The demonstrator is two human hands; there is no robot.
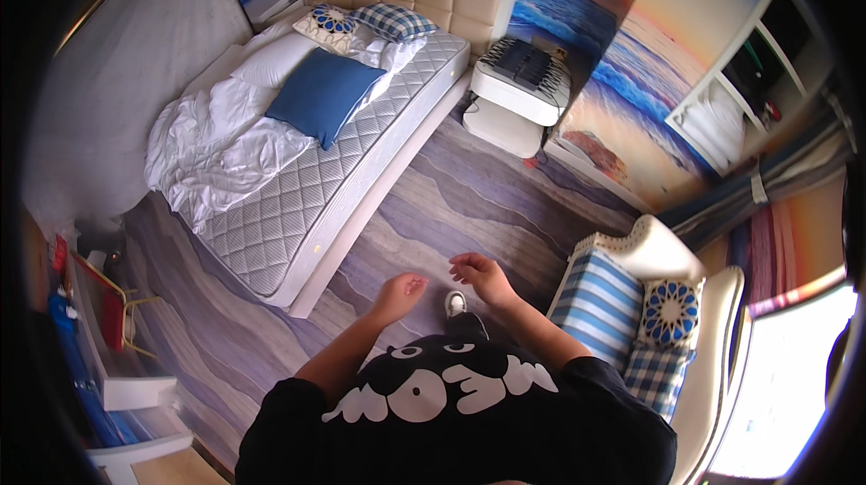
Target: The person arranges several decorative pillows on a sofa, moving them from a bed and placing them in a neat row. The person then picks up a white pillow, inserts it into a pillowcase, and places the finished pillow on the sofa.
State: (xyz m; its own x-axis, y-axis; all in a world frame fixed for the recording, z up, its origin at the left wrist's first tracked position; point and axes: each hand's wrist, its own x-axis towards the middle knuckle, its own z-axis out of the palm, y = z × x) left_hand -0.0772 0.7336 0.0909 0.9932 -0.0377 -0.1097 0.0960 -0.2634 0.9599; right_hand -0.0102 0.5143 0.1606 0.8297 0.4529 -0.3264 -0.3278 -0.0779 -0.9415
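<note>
My left hand point(400, 297) hangs in the air before my body, its fingers loosely curled and holding nothing. To its right, my right hand point(484, 279) is also empty, with the fingers bent and apart. Neither hand touches anything; the patterned floor lies below them. Nearest ahead on the left is the bed's quilted mattress point(298, 214), bare along its right side. Across it lie a rumpled white duvet point(221, 160), a white pillow point(275, 61), a blue cushion point(327, 92), a checked pillow point(393, 21) and a patterned cushion point(327, 27).
A cream sofa point(645, 246) with striped, checked and patterned cushions stands at the right. Beyond the bed's right side is a white nightstand point(514, 92) with dark items on top. At the left stand a red-seated chair point(112, 314) and a white desk point(135, 392). The grey wavy floor point(433, 205) runs between.
</note>
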